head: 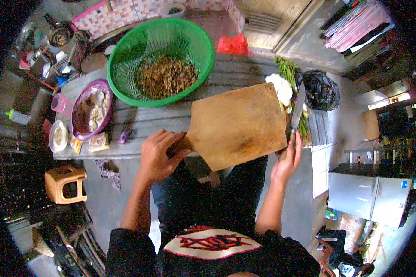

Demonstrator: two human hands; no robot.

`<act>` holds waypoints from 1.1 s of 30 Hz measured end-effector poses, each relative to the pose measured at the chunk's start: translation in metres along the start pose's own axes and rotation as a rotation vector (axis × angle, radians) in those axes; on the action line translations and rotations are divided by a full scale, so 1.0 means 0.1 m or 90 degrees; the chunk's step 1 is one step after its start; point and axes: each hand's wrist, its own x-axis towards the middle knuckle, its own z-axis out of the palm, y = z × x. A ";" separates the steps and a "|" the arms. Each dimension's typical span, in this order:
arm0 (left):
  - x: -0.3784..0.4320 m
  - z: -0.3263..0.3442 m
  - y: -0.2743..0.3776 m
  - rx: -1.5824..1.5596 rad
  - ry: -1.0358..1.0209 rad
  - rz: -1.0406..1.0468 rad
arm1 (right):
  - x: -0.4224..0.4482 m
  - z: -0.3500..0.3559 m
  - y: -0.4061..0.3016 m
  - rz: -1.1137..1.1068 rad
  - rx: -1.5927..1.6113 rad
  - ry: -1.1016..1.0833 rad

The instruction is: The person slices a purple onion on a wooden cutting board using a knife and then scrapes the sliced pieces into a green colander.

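Observation:
My left hand (pixel 161 154) is wrapped around the handle of a wooden cutting board (pixel 239 124), whose blade-shaped face is bare and stained in places. At the board's right edge my right hand (pixel 287 155) grips a kitchen knife (pixel 299 107), its blade pointing away from me. The fingers of that hand are partly hidden, and they sit close to the board's corner. Just past the board lies a white cauliflower-like vegetable (pixel 280 89), partly covered by the board and knife. Long green vegetable stalks (pixel 288 71) lie beside it.
A green plastic colander (pixel 118 86) holding brown pieces stands at the back of the wooden table (pixel 152 119). To its left are a purple bowl (pixel 77 130), a pink cup (pixel 62 104) and a small red onion (pixel 124 136). A black plastic bag (pixel 319 90) sits far right.

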 end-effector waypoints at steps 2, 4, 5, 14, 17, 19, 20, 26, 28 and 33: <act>-0.05 0.14 -0.14 0.003 -0.013 0.008 | -0.08 -0.02 0.05 0.006 -0.043 -0.039; -0.07 0.22 -0.24 0.012 -0.039 -0.005 | -0.14 -0.06 0.17 0.019 -0.022 -0.045; -0.11 0.25 -0.30 0.012 -0.041 -0.016 | -0.17 -0.07 0.23 0.024 -0.010 -0.049; -0.10 0.10 -0.71 0.103 -0.095 -0.001 | -0.43 0.13 0.38 -0.017 -0.231 -0.156; -0.11 0.02 -0.79 0.142 -0.090 0.002 | -0.47 0.18 0.41 0.024 -0.179 -0.202; -0.13 0.01 -0.82 0.155 -0.080 0.011 | -0.49 0.21 0.42 -0.014 -0.209 -0.211; -0.12 0.01 -0.85 0.155 -0.070 0.024 | -0.49 0.23 0.43 -0.032 -0.224 -0.216; -0.12 0.00 -0.96 0.173 -0.049 0.064 | -0.54 0.35 0.44 -0.086 -0.293 -0.232; -0.11 0.04 -1.01 0.209 -0.037 0.079 | -0.52 0.33 0.41 -0.065 -0.297 -0.234; -0.11 0.14 -0.97 0.253 -0.007 0.017 | -0.46 0.25 0.52 -0.082 -0.281 -0.252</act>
